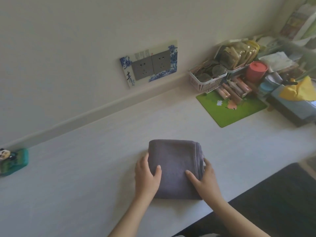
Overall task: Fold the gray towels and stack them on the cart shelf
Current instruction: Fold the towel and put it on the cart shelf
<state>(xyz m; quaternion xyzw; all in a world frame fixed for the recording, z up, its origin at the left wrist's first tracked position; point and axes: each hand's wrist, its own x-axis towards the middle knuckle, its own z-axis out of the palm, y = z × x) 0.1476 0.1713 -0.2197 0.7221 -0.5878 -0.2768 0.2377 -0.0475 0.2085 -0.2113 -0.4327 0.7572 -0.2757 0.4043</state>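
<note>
Two hands clasp a folded gray towel (174, 168) at lower centre of the frame on a white desk (85, 168): the left hand (147, 177) grips its left edge, the right hand (203, 178) its layered right edge, thumbs on top.

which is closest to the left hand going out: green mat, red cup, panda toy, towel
1. towel, under the left hand
2. panda toy, far left by the wall
3. green mat, back right
4. red cup, behind the mat
</note>
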